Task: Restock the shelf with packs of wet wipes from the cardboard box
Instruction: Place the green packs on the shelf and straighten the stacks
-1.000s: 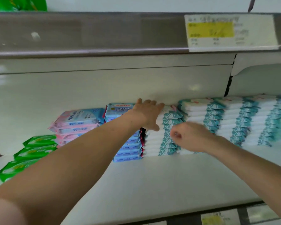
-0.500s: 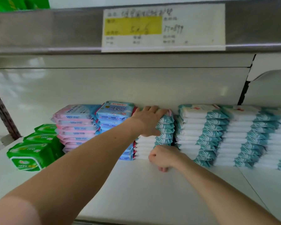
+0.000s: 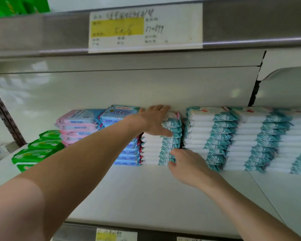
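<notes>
Stack of teal-and-white wipe packs point(image 3: 153, 148) stands at the back of the shelf point(image 3: 146, 197), between blue packs point(image 3: 129, 153) and a matching teal row point(image 3: 208, 134). Left hand point(image 3: 155, 121) lies flat on the top pack, fingers straight, thumb down the front — pressing, not gripping. Right hand point(image 3: 186, 164) sets loosely bent fingertips against the lowest packs' ends, holding nothing. Packs look light, soft, slick — likely to slide; best squeezed from both ends.

Left hand point(image 3: 153, 120) atop stack point(image 3: 152, 150); right hand point(image 3: 189, 166) before it.
</notes>
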`<state>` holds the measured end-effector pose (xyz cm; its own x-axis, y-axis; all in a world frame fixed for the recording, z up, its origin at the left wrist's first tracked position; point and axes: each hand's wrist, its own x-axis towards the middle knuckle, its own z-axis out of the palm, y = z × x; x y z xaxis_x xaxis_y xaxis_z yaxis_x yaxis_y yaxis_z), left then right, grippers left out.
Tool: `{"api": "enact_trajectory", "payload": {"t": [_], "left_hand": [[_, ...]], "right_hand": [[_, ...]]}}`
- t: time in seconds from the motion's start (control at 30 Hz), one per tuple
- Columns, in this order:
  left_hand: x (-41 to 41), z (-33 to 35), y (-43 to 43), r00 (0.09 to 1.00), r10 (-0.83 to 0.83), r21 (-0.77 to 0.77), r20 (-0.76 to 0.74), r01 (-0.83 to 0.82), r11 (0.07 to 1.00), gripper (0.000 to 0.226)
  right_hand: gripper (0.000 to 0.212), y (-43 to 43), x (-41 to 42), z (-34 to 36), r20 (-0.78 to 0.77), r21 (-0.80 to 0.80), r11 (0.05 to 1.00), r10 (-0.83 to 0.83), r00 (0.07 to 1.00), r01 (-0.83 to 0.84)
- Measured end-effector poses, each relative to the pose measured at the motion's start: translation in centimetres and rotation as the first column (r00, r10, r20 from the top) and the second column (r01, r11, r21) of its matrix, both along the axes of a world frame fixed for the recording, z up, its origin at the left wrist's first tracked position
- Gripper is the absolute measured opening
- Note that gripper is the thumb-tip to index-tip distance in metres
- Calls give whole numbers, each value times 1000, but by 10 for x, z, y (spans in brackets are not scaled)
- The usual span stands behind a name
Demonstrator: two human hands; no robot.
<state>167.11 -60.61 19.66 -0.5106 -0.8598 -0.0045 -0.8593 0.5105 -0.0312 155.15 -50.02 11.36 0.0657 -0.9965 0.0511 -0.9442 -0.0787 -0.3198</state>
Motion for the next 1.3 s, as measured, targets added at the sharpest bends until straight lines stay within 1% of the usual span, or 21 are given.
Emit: {"api": "enact_trajectory", "payload": {"t": [0.1,0.17,0.2,0.23,0.27,0.33,0.43,0.5,0.57,0.6,0.63,0.73,0.77,0.8,0.83,0.9,0.97,1.1,1.2,1.23,1.3], "left_hand": [[5,6,-3,998,39,35,-44,-37,999,83],[7,4,1,996,44,91,-76,-37,995,73],[9,5,3,989,39,121,-141,-22,992,69],[13,8,7,965,48,144,-258,-10,990,65],[20,14,8,910,90,164,-406,-25,986,59],[47,33,9,711,200,176,-674,-109,978,44],[119,48,3,379,248,144,-891,-282,949,36],[171,43,-4,241,255,144,-937,-398,906,31],[216,27,-11,107,395,309,-912,-456,835,18],[232,19,-13,31,470,411,-882,-435,801,13],[245,12,-17,-23,523,485,-852,-408,773,17],[270,-4,-25,-80,613,595,-786,-366,715,15],[277,-8,-28,-98,629,616,-771,-363,699,22],[284,-13,-34,-118,658,651,-744,-347,675,38],[290,-18,-39,-142,696,701,-704,-296,648,53],[298,-27,-46,-191,762,786,-618,-127,605,69],[302,-33,-50,-231,791,815,-567,-13,580,70],[307,-35,-63,-252,827,845,-503,60,532,74],[301,-29,-68,-200,867,864,-456,134,485,64],[299,-26,-68,-157,863,865,-479,80,495,59],[303,-27,-76,-60,801,798,-596,-161,581,53]], "right_hand": [[38,-9,20,13,146,107,985,116,983,-132],[42,-27,32,15,198,218,960,134,971,-177],[43,-35,36,14,187,264,947,134,973,-181],[43,-42,38,13,162,301,938,128,978,-173],[42,-48,37,13,129,318,935,122,984,-158],[41,-55,32,11,80,316,939,119,990,-138],[41,-60,30,9,99,295,950,78,992,-104],[34,-63,34,9,124,280,956,50,991,-83],[27,-66,43,11,82,276,959,44,996,-65],[24,-68,47,12,56,275,960,34,998,-49],[23,-70,51,13,45,275,961,15,999,-26],[24,-74,59,16,10,328,944,-39,999,34],[24,-75,61,18,4,347,936,-58,998,53],[24,-74,63,19,24,358,931,-88,996,74],[24,-74,64,21,50,359,929,-119,992,93],[24,-74,66,20,53,359,924,-158,986,129],[26,-76,67,18,39,344,925,-185,982,161],[32,-75,73,18,39,347,913,-241,970,213],[29,-75,77,19,53,356,902,-281,958,245],[28,-75,78,19,49,357,899,-288,956,252],[30,-74,80,18,38,362,892,-303,952,269]]}}
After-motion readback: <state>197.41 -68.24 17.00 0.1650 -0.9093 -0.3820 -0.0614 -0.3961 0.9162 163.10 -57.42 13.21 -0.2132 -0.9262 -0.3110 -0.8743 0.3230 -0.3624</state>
